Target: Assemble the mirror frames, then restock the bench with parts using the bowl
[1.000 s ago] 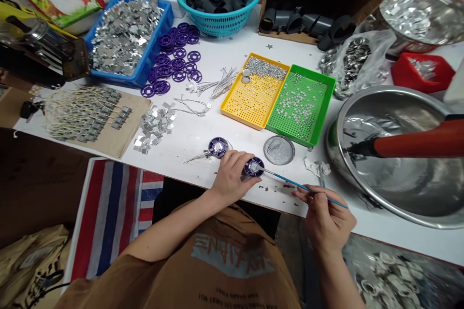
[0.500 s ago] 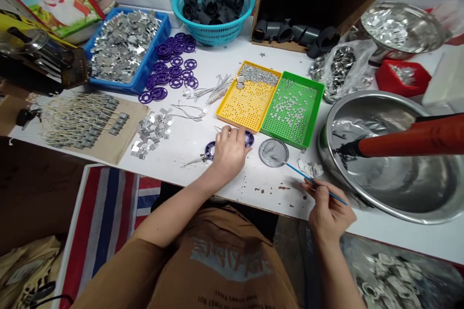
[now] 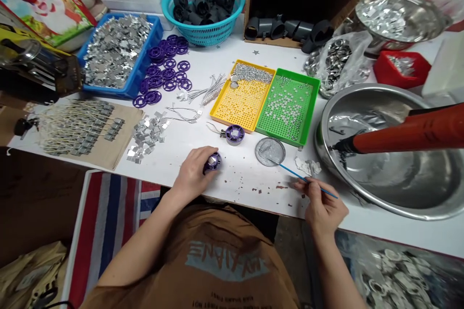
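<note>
Left hand: Your left hand (image 3: 192, 176) is closed around a purple spool (image 3: 213, 162), fingers curled over its rim.

Spool: It sits near the front edge of the tabletop (image 3: 246, 188), with its silver centre facing up and toward your right. You can't tell whether it touches the surface.

Right hand: Your right hand (image 3: 321, 207) pinches a thin blue brush (image 3: 300, 176) between thumb and fingers.

Brush: Its long axis slants up and to your left, with the tip pointing into a round clear dish (image 3: 270, 151), just inside the rim.

Nearby: A second purple spool (image 3: 235, 134), its wire tail pointing left, lies on the tabletop just below a yellow tray (image 3: 230, 123). A green tray (image 3: 279, 137) sits beside that tray. To your right, a red-handled tool (image 3: 409, 133) hangs over a steel bowl (image 3: 398, 188).
</note>
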The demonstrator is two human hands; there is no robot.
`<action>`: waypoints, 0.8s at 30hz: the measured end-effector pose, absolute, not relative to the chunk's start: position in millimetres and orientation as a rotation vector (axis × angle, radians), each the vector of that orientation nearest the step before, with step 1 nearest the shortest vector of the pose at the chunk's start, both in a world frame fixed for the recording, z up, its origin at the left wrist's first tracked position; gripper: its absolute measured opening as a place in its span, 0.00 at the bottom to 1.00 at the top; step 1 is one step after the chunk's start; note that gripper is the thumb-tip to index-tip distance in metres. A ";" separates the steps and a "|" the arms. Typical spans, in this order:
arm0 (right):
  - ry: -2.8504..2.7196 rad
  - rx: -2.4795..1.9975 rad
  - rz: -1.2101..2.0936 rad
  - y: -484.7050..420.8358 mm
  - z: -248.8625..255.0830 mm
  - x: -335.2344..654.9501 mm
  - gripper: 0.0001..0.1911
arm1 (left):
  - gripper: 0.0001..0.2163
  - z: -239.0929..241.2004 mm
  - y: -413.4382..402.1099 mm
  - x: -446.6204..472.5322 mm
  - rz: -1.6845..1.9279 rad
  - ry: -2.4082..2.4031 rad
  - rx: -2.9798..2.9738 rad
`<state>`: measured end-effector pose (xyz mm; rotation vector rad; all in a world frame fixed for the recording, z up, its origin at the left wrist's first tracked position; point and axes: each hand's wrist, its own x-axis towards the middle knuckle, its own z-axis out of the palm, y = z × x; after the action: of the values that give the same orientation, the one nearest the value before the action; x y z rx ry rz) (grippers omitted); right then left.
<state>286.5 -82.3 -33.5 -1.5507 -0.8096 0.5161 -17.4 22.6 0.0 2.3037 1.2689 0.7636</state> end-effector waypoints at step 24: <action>-0.304 -1.348 0.741 -64.3 -24.5 285.7 0.16 | 0.08 -3.4 12.1 46.9 0.970 1.014 2.217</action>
<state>285.7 -64.3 -24.5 -1.3478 -0.3037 0.7407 46.9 12.1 -3.4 2.2169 1.0138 0.9704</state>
